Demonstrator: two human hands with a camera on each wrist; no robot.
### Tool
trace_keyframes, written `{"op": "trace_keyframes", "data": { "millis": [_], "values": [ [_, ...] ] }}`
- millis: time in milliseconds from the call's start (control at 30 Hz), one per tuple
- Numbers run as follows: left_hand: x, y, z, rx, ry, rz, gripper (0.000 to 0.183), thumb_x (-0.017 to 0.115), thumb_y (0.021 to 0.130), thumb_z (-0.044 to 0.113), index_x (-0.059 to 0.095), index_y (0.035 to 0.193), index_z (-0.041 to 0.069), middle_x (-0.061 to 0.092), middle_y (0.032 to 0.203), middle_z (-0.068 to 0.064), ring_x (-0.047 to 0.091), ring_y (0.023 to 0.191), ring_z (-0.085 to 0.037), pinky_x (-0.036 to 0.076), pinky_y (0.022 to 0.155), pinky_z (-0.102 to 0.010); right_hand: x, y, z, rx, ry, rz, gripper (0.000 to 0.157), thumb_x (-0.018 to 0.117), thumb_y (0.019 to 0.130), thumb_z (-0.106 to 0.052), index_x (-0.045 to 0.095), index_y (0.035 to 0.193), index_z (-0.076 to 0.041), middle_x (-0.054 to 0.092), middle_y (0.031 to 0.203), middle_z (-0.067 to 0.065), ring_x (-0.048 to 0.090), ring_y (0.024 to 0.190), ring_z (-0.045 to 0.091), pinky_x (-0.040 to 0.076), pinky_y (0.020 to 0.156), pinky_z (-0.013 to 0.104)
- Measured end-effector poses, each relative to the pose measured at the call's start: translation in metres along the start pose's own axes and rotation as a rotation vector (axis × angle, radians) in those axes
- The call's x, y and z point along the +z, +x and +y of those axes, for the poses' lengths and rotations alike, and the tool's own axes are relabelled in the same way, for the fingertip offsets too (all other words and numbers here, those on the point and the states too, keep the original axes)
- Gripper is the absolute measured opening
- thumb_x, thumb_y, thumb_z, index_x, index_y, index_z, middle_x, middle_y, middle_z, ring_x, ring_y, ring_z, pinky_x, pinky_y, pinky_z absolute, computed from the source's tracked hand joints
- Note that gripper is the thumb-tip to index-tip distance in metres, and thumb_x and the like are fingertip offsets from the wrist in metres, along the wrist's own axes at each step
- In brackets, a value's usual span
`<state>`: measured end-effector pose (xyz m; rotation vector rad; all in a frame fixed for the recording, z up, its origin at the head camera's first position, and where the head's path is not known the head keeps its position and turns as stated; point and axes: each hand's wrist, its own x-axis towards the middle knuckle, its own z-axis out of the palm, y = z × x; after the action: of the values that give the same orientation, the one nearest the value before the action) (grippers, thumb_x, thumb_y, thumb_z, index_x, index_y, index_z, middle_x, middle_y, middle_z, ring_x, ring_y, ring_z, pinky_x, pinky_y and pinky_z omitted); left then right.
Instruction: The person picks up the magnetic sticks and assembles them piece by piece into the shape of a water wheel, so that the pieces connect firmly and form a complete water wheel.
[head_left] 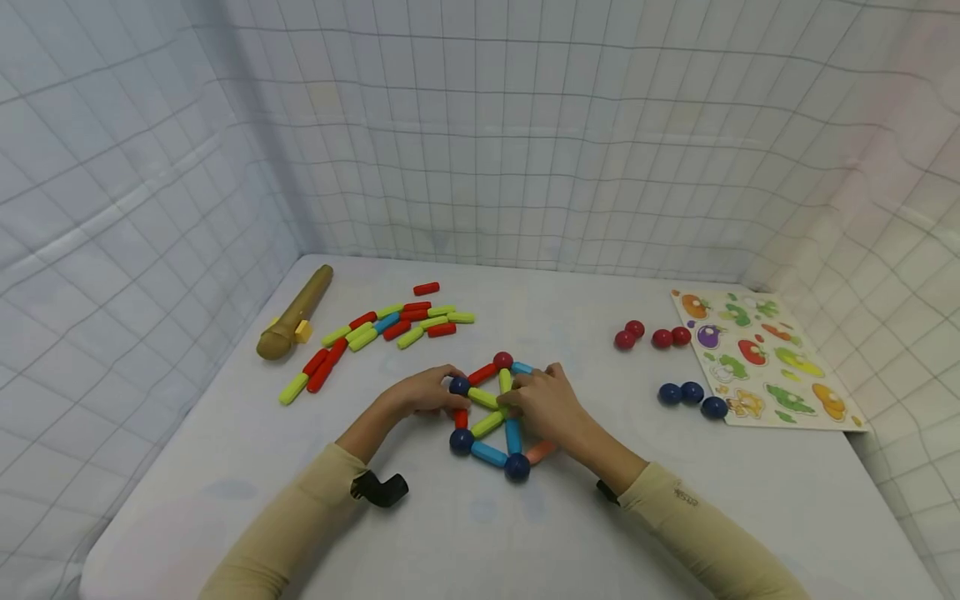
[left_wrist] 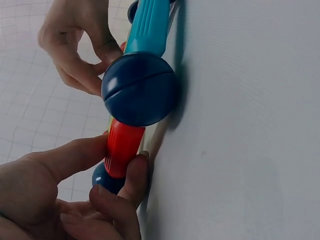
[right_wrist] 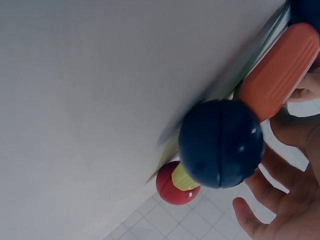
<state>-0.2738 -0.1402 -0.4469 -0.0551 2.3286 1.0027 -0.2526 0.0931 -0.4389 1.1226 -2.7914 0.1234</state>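
Observation:
A flat wheel-like frame of magnetic building sticks and balls lies between my hands. My left hand (head_left: 426, 390) pinches the red stick (left_wrist: 123, 149) on its left side, between two dark blue balls (head_left: 461, 441). My right hand (head_left: 551, 407) reaches over from the right, and its fingertips pinch at the middle, where yellow-green sticks (head_left: 488, 424) come together. Those fingertips cover the join itself. Blue sticks (head_left: 489, 454) and an orange stick (right_wrist: 280, 70) run along the near edge. At the far corner sits a red ball (head_left: 503, 360).
Loose red, yellow-green and blue sticks (head_left: 363, 338) lie at the back left, near a brown club-shaped thing (head_left: 296, 312). To the right are red balls (head_left: 662, 338), dark blue balls (head_left: 692, 392) and a vegetable picture board (head_left: 765, 358). White gridded cloth (head_left: 480, 150) walls the table.

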Motion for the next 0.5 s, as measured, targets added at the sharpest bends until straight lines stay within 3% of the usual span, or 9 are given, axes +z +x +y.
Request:
{"op": "trace_keyframes", "data": {
  "millis": [200, 367, 500],
  "values": [
    [-0.004, -0.003, -0.001, 0.049, 0.026, 0.005, 0.044, 0.059, 0.096, 0.038, 0.054, 0.133, 0.015, 0.061, 0.084, -0.005, 0.054, 0.071, -0.017, 0.042, 0.058, -0.022, -0.007, -0.03, -0.012, -0.003, 0.034, -0.068, 0.031, 0.077, 0.079, -0.047, 0.073, 0.098, -0.023, 0.059, 0.08, -0.005, 0.051, 0.068, 0.009, 0.038, 0.065, 0.026],
    [-0.007, -0.005, -0.003, 0.077, 0.058, 0.027, 0.043, 0.059, 0.096, 0.04, 0.057, 0.13, 0.015, 0.059, 0.087, -0.003, 0.054, 0.073, -0.016, 0.043, 0.06, -0.022, -0.007, -0.051, -0.025, -0.101, 0.077, -0.083, 0.033, 0.075, 0.079, -0.051, 0.065, 0.09, -0.021, 0.051, 0.07, -0.009, 0.039, 0.055, 0.003, 0.031, 0.048, 0.016],
    [-0.015, -0.002, -0.001, 0.085, 0.111, 0.022, 0.044, 0.06, 0.095, 0.04, 0.058, 0.131, 0.015, 0.062, 0.095, -0.006, 0.057, 0.078, -0.018, 0.046, 0.064, -0.024, -0.007, -0.056, -0.029, -0.097, 0.086, -0.092, 0.032, 0.074, 0.08, -0.049, 0.064, 0.093, -0.021, 0.049, 0.07, -0.009, 0.038, 0.056, 0.002, 0.029, 0.045, 0.015]
  ]
}}
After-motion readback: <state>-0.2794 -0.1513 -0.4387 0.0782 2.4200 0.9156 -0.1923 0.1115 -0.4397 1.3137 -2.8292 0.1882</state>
